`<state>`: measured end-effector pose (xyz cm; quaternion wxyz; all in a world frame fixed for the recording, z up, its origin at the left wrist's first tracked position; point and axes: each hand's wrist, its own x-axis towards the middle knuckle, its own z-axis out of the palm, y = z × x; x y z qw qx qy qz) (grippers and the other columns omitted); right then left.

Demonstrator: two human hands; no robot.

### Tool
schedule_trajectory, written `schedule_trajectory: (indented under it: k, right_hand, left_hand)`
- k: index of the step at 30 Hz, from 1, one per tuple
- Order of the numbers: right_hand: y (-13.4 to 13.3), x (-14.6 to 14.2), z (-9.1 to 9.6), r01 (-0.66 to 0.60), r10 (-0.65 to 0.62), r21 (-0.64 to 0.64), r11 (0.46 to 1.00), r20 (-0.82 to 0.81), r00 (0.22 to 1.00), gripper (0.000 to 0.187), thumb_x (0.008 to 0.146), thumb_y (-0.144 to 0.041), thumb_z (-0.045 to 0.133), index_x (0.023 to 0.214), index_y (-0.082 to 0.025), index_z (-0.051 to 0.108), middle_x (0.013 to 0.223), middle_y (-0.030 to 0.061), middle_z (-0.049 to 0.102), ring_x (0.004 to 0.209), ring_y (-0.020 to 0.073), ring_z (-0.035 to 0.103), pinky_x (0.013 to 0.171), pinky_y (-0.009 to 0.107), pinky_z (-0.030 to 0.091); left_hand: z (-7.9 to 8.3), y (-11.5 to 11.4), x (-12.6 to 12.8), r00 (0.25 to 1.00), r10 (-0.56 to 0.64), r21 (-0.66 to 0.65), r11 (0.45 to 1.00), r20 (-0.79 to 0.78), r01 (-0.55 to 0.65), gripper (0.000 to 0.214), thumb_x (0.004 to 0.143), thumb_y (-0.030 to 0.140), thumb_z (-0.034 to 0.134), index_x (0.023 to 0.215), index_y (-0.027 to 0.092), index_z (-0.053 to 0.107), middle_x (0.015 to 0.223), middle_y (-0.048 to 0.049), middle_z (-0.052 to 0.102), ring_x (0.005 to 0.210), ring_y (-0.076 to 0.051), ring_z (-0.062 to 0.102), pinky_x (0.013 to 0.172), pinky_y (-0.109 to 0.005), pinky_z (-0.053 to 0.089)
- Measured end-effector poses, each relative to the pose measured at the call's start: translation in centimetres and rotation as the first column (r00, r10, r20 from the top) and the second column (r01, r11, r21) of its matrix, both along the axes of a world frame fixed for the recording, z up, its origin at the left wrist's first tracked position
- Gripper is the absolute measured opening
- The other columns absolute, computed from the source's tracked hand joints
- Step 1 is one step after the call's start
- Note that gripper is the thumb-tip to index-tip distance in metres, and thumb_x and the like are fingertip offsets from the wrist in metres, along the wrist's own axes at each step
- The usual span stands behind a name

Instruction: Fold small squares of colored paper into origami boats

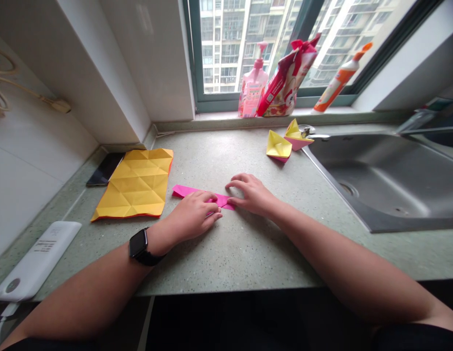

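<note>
Under the curled fingers of the left hand (193, 214), whose grip cannot be told, and by the parted fingers of the right hand (254, 196), the folded pink paper (188, 191) is laid on the counter (215, 153), judged light, easily creased and best held by its ends.

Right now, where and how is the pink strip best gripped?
Probably pinch the pink strip at its narrow, uncovered left end, from the far side: the left hand covers its middle, the right hand is at its other end.
</note>
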<state>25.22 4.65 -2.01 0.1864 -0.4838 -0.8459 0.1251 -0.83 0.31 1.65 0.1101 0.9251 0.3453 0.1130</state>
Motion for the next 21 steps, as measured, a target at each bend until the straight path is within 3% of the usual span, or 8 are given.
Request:
schedule_trajectory:
  k: [5,9,17,21]
  right_hand:
    - [-1.2,-1.9,0.0,0.107,-0.107,0.009,0.994,0.08,0.991,0.049,0.09,-0.053,0.085,0.132,-0.03,0.074,0.146,0.0133,0.064,0.137,0.0382,0.057,0.115,0.057,0.048]
    - [-1.6,-2.3,0.0,0.101,-0.1,0.0,0.995,0.088,0.991,0.05,0.093,-0.054,0.082,0.135,-0.03,0.072,0.149,0.0136,0.063,0.139,0.0382,0.056,0.117,0.056,0.048]
    - [0.8,1.4,-0.9,0.182,-0.179,-0.043,0.982,0.072,0.981,0.058,0.089,-0.051,0.087,0.14,-0.029,0.071,0.158,0.0166,0.056,0.151,0.042,0.05,0.124,0.061,0.045]
    - [1.5,2.1,-0.8,0.068,-0.07,-0.038,0.997,-0.045,0.997,0.045,0.093,-0.042,0.084,0.135,-0.03,0.073,0.153,0.0136,0.062,0.146,0.0357,0.057,0.124,0.058,0.047]
  left_hand:
    - [0.0,-0.1,0.0,1.0,0.002,-0.003,1.0,0.003,-0.002,0.019,0.108,0.029,0.063,0.105,0.02,0.08,0.124,-0.0114,0.072,0.119,-0.029,0.067,0.105,-0.047,0.056]
    - [0.0,-0.2,-0.1,1.0,-0.004,-0.003,1.0,0.006,0.004,0.016,0.107,0.028,0.065,0.107,0.021,0.08,0.124,-0.0105,0.073,0.122,-0.029,0.066,0.106,-0.047,0.056]
    - [0.0,-0.1,-0.3,0.999,-0.03,0.041,0.999,-0.014,0.03,0.018,0.107,0.024,0.063,0.099,0.019,0.079,0.122,-0.0112,0.074,0.118,-0.029,0.068,0.102,-0.045,0.056]
    - [0.1,0.0,-0.3,0.999,-0.041,0.073,0.997,0.007,0.04,0.02,0.107,0.022,0.061,0.095,0.019,0.077,0.111,-0.0095,0.076,0.106,-0.026,0.069,0.095,-0.041,0.055]
